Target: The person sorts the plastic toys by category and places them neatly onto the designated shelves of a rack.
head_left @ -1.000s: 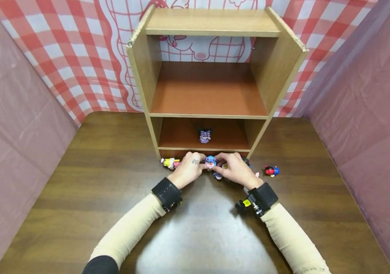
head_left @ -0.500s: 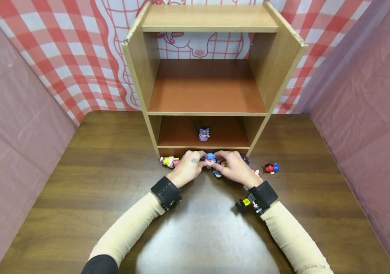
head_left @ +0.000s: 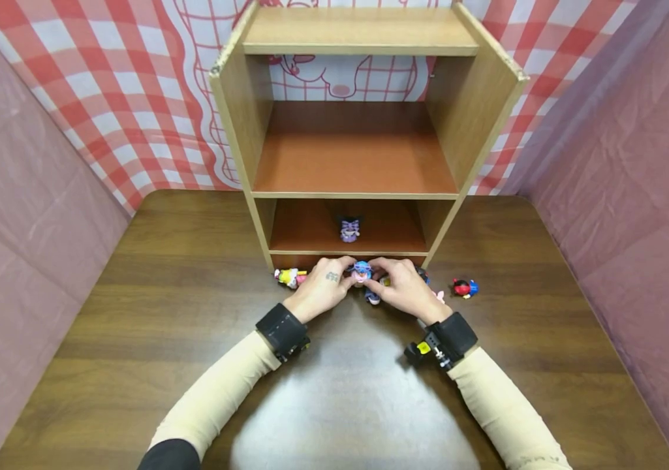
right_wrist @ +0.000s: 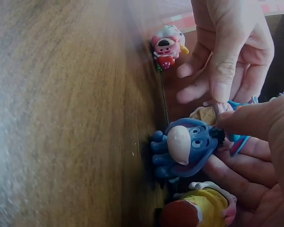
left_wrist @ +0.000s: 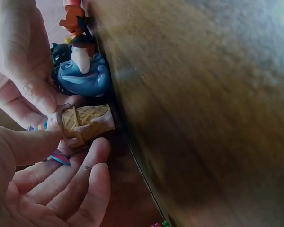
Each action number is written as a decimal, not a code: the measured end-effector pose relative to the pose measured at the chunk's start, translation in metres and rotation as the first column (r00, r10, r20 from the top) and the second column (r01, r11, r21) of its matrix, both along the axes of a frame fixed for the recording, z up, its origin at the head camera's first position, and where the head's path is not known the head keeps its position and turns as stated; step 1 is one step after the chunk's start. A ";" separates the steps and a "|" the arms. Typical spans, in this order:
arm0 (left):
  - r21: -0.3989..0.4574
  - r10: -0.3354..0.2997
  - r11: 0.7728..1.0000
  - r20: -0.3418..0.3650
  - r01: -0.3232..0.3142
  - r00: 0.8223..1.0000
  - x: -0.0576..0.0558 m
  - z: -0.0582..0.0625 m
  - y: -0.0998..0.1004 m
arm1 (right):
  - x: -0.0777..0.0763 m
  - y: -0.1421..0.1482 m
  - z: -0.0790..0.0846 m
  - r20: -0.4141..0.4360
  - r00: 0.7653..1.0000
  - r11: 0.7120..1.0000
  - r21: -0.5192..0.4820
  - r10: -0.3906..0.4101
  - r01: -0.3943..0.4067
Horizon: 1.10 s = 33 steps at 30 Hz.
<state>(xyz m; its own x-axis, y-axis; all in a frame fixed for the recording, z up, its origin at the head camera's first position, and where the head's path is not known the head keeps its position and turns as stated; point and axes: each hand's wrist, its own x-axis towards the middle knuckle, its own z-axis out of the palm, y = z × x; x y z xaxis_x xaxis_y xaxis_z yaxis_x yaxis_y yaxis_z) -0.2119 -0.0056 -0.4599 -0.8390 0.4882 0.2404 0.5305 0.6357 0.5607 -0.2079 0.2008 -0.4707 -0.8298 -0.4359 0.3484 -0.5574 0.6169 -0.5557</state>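
No legible text, faint lettering point(head_left: 538, 460) on right sleeve point(head_left: 504, 408), unreadably blurred

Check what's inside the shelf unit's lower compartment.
In the head view, a small purple figurine stands on the compartment's brown floor. The middle shelf covers the upper back, so anything there can't be seen.

Head view: high up, facing forward and down, far enough back to span the table point(head_left: 105, 326) and shelf unit point(head_left: 354, 150). Wrist views: close in, low, turned sideways, wood surface filling right of the left one, left of the right; both share cone figurine point(left_wrist: 89, 124) and donkey figurine point(right_wrist: 199, 144).
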 end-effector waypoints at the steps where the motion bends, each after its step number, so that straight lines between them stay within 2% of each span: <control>1: 0.003 -0.002 1.000 -0.002 0.002 1.000 0.000 0.000 -0.001 | 0.000 -0.001 0.000 0.000 1.000 1.000 0.000 0.000 0.000; 11: 0.026 -0.020 0.999 -0.014 0.020 1.000 0.000 0.002 -0.002 | 0.003 0.000 0.002 0.010 1.000 0.999 -0.032 -0.016 0.016; 17: 0.004 -0.023 1.000 -0.009 0.023 1.000 0.000 0.002 -0.002 | 0.005 0.001 0.004 0.013 0.999 0.999 -0.034 -0.030 0.030; 22: -0.011 -0.006 1.000 -0.029 0.005 1.000 0.001 0.006 0.001 | 0.006 0.003 0.007 -0.001 0.999 0.998 -0.045 -0.039 0.039; 28: -0.001 -0.024 1.000 -0.053 0.024 0.998 0.001 0.011 0.006 | 0.009 0.007 0.011 -0.031 0.998 0.997 -0.055 -0.050 0.048; 33: -0.001 -0.025 1.000 -0.069 0.025 0.997 0.000 0.015 0.011 | 0.010 0.011 0.015 -0.016 0.999 0.994 -0.098 -0.041 0.040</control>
